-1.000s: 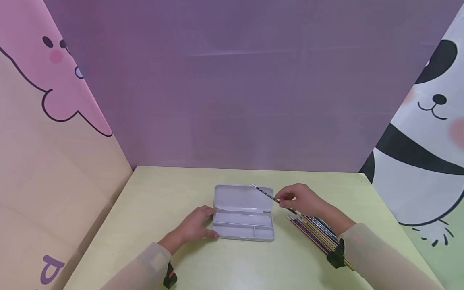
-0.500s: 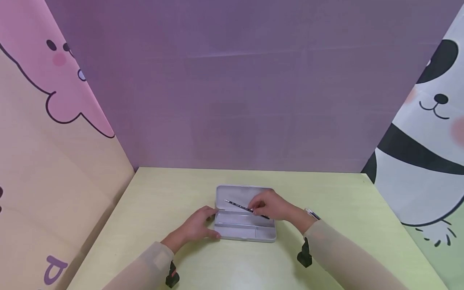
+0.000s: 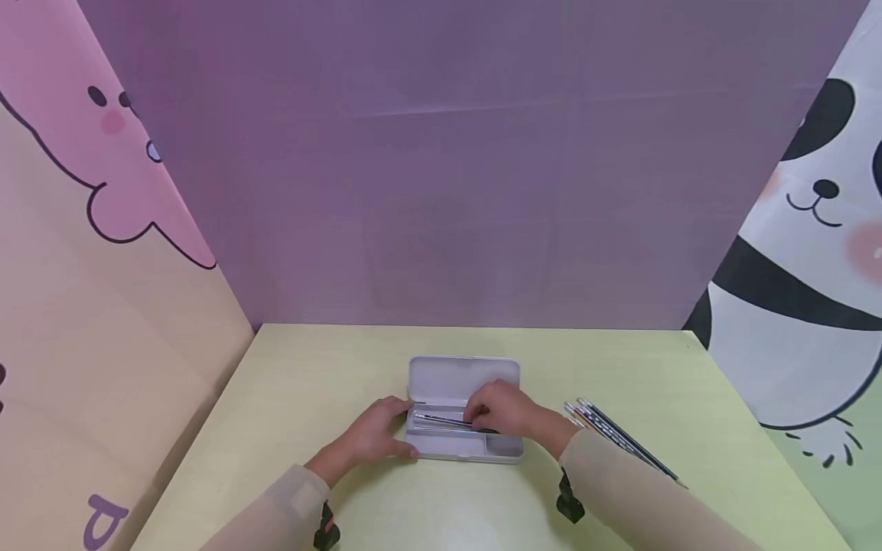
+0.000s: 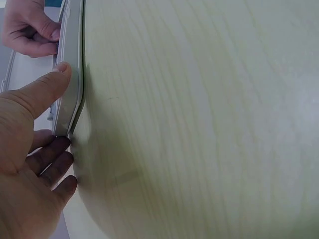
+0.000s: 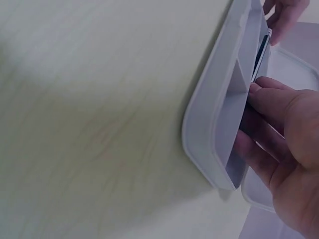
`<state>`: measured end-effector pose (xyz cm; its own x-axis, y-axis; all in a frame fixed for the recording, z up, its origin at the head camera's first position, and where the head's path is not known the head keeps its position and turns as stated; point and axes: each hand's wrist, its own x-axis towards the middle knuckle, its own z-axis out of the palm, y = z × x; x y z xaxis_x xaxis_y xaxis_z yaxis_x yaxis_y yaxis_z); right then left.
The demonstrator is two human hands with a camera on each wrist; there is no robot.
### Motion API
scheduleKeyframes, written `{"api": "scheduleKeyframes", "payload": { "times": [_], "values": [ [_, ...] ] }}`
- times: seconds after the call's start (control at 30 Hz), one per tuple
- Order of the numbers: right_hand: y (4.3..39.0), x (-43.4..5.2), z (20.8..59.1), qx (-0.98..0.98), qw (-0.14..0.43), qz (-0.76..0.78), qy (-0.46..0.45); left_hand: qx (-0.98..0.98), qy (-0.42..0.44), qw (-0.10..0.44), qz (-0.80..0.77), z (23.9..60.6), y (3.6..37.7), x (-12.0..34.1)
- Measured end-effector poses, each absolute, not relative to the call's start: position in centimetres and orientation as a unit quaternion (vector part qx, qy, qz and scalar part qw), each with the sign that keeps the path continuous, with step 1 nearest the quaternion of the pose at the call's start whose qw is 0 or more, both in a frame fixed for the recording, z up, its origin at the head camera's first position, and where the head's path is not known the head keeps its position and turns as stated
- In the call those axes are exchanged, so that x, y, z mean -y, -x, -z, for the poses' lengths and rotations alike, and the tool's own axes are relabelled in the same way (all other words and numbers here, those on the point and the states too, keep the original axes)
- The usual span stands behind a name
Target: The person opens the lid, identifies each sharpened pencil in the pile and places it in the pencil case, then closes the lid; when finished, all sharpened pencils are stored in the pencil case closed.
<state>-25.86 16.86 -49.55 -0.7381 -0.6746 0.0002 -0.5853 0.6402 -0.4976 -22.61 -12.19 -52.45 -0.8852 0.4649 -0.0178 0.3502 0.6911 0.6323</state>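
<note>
Right hand lowered, pinching pencil into pencil case, left hand spread, steadying its end.

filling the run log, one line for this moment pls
left hand steadies pencil case | right hand lays pencil inside | spare pencils on table

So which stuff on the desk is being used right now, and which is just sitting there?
In use:
- pencil case, lid open
- dark pencil, lying in the case's long compartment
- right hand, on that pencil
- left hand, touching the case's left end

Just lying about:
- bunch of pencils on the table, right of the case, apart from both hands
</note>
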Motion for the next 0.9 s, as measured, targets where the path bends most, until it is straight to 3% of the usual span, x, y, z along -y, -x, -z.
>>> {"api": "scheduleKeyframes", "payload": {
  "times": [0.9],
  "values": [
    [24.9, -17.9, 49.1, -0.884, 0.103, 0.308, 0.336, -0.908, -0.227, 0.078, -0.342, 52.9, 22.3, 12.2]
  ]
}}
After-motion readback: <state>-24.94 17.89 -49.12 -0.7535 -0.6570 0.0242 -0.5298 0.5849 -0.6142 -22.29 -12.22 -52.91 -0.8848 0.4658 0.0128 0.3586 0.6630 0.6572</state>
